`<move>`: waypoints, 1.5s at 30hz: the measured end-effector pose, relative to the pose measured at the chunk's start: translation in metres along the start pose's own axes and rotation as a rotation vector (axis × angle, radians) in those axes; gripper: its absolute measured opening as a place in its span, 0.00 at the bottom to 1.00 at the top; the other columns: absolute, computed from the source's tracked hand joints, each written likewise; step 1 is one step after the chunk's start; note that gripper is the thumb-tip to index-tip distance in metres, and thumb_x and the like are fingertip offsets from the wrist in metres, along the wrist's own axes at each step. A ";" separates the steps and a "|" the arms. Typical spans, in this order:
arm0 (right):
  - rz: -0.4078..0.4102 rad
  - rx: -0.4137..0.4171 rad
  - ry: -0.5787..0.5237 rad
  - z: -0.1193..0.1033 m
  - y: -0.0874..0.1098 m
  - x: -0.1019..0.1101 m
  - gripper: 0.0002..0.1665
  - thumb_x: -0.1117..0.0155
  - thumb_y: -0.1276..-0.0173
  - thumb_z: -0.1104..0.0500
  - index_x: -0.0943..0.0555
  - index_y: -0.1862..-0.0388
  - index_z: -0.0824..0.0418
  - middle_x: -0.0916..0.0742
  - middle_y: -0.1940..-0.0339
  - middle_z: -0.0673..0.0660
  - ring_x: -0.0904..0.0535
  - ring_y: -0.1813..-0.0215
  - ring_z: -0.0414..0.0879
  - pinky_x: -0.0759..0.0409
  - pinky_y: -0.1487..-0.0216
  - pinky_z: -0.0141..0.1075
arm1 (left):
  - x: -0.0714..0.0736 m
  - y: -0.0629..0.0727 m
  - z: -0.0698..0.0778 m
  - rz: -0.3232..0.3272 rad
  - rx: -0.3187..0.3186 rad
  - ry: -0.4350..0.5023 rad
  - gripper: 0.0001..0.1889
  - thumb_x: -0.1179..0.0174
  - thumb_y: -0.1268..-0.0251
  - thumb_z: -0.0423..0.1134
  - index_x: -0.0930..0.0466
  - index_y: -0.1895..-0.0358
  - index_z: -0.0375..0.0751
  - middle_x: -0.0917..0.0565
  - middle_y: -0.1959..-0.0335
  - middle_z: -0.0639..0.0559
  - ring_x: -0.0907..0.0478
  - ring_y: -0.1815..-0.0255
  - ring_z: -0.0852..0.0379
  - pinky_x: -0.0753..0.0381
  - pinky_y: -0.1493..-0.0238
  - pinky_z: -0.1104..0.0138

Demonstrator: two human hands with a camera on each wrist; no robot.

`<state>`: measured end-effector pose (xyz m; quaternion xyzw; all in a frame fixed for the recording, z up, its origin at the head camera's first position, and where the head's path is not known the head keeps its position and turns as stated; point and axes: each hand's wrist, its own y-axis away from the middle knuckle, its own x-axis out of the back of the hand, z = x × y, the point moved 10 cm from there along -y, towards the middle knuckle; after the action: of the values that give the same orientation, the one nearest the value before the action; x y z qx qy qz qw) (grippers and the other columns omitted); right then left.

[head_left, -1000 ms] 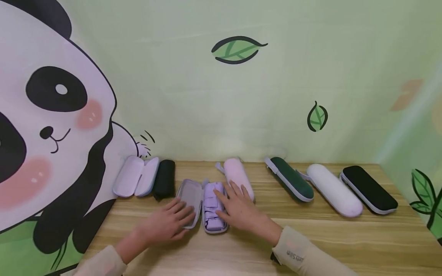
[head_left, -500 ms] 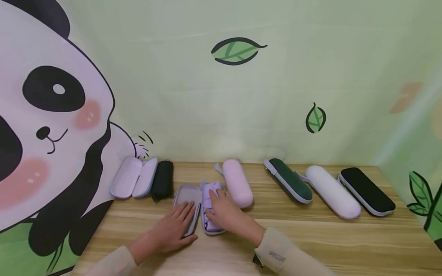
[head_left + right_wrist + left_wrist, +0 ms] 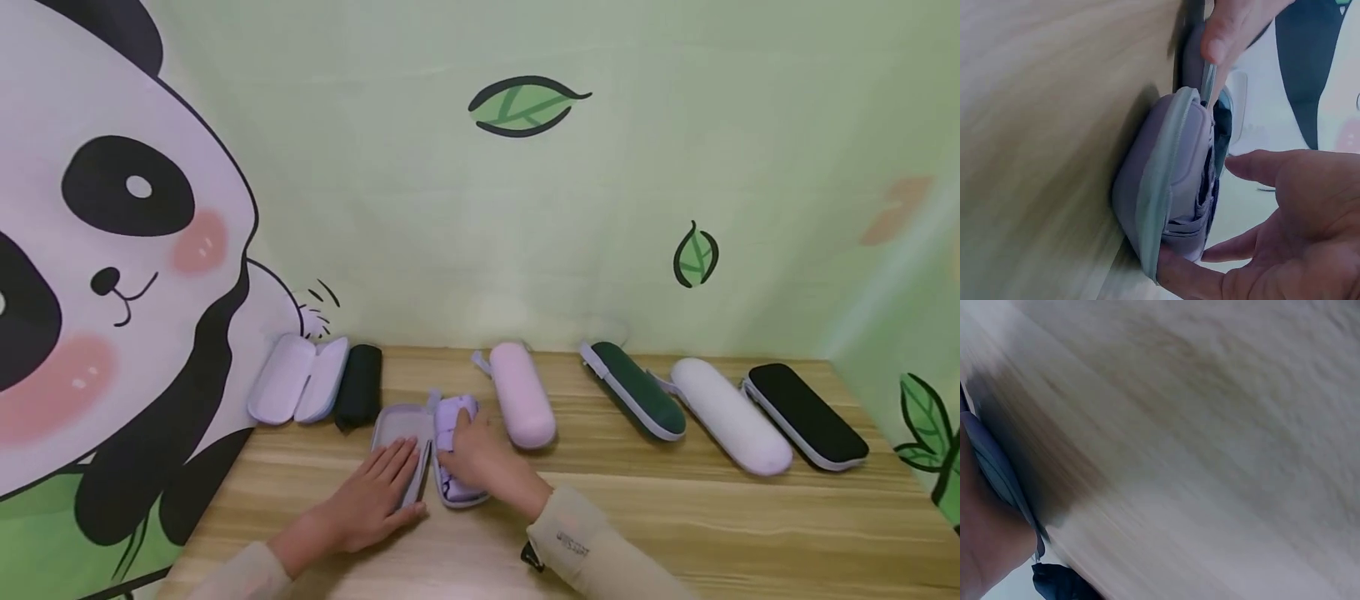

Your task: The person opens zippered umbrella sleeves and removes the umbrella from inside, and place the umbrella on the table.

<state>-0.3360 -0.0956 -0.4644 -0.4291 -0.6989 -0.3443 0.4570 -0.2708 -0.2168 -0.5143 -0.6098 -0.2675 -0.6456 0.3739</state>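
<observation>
A zip case (image 3: 397, 419) lies unfolded on the wooden table, grey inside, its zip edge pale. Bundled in its right half is a folded purple umbrella (image 3: 447, 433). My left hand (image 3: 367, 498) rests flat on the left half, fingers straight and thumb spread. My right hand (image 3: 491, 458) reaches over the umbrella, fingertips on its upper part. In the right wrist view, one finger of that hand goes down at the end of the umbrella (image 3: 1186, 234) inside the rim, while the thumb stands off its side. The left wrist view holds mostly table, with the hand's edge (image 3: 994, 550).
Behind lie an opened white-lined case (image 3: 281, 383), a black bundle (image 3: 360, 385) and a pink case (image 3: 522, 396). Further right are a dark green case (image 3: 637, 392), a white case (image 3: 731, 417) and a black case (image 3: 806, 415). A panda-printed backdrop (image 3: 405, 208) rises behind the table.
My left hand has settled flat onto the case's left half, pressing it down. My right hand has moved left, off the pink case's front, onto the purple umbrella.
</observation>
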 end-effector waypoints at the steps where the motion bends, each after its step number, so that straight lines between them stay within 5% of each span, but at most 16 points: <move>1: -0.012 -0.010 -0.011 0.000 -0.002 -0.001 0.48 0.36 0.28 0.43 0.38 0.26 0.78 0.27 0.33 0.80 0.24 0.37 0.66 0.21 0.41 0.53 | -0.001 0.001 -0.001 0.006 0.003 0.005 0.41 0.56 0.21 0.62 0.42 0.23 0.29 0.42 0.20 0.34 0.46 0.20 0.37 0.50 0.23 0.47; 10: -0.094 -0.148 -0.063 0.011 -0.016 -0.013 0.54 0.26 0.37 0.42 0.39 0.25 0.71 0.22 0.38 0.74 0.21 0.41 0.61 0.19 0.45 0.51 | -0.015 0.001 -0.001 -0.008 0.023 -0.032 0.40 0.58 0.20 0.62 0.45 0.20 0.33 0.46 0.18 0.40 0.51 0.18 0.43 0.49 0.24 0.48; 17: -0.059 -0.103 -0.068 0.014 -0.020 -0.014 0.54 0.21 0.48 0.41 0.35 0.33 0.71 0.17 0.66 0.63 0.19 0.66 0.51 0.18 0.65 0.41 | -0.012 0.009 0.009 -0.065 0.030 0.030 0.39 0.58 0.19 0.60 0.44 0.21 0.30 0.44 0.19 0.35 0.48 0.19 0.38 0.45 0.26 0.42; 22: -0.082 -0.054 -0.288 0.026 -0.026 -0.007 0.63 0.24 0.44 0.45 0.46 0.25 0.79 0.16 0.64 0.66 0.17 0.66 0.53 0.16 0.62 0.45 | -0.006 0.005 0.008 -0.025 0.015 0.025 0.39 0.56 0.20 0.59 0.42 0.22 0.30 0.42 0.20 0.34 0.45 0.21 0.36 0.42 0.27 0.41; 31: -0.075 -0.044 -0.660 0.053 -0.037 0.021 0.46 0.33 0.38 0.47 0.38 0.30 0.71 0.18 0.51 0.65 0.20 0.56 0.50 0.21 0.60 0.39 | 0.000 -0.003 0.001 -0.033 0.038 0.033 0.39 0.56 0.20 0.60 0.43 0.22 0.30 0.43 0.20 0.35 0.47 0.20 0.36 0.45 0.26 0.40; 36: -0.017 -0.082 -0.592 0.073 -0.037 0.039 0.46 0.34 0.38 0.47 0.41 0.29 0.67 0.17 0.55 0.65 0.20 0.59 0.51 0.21 0.60 0.41 | -0.003 -0.006 0.003 -0.013 0.028 0.054 0.40 0.56 0.20 0.61 0.42 0.22 0.31 0.43 0.20 0.36 0.47 0.20 0.37 0.47 0.25 0.42; 42: 0.001 -0.079 -0.424 0.081 -0.034 0.044 0.45 0.31 0.40 0.47 0.40 0.30 0.64 0.18 0.61 0.63 0.19 0.65 0.51 0.21 0.64 0.42 | -0.005 -0.001 -0.003 0.012 0.043 0.038 0.40 0.55 0.21 0.62 0.42 0.21 0.33 0.44 0.19 0.38 0.49 0.19 0.39 0.66 0.21 0.59; 45: 0.014 -0.076 -0.370 0.082 -0.031 0.040 0.44 0.27 0.42 0.50 0.38 0.33 0.64 0.19 0.62 0.64 0.19 0.66 0.52 0.20 0.67 0.43 | -0.002 0.000 -0.002 0.031 0.026 0.022 0.39 0.53 0.21 0.61 0.40 0.23 0.31 0.41 0.20 0.36 0.45 0.20 0.37 0.60 0.21 0.56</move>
<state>-0.4007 -0.0245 -0.4585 -0.5068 -0.7545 -0.2827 0.3066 -0.2722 -0.2179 -0.5164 -0.6020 -0.2624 -0.6428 0.3944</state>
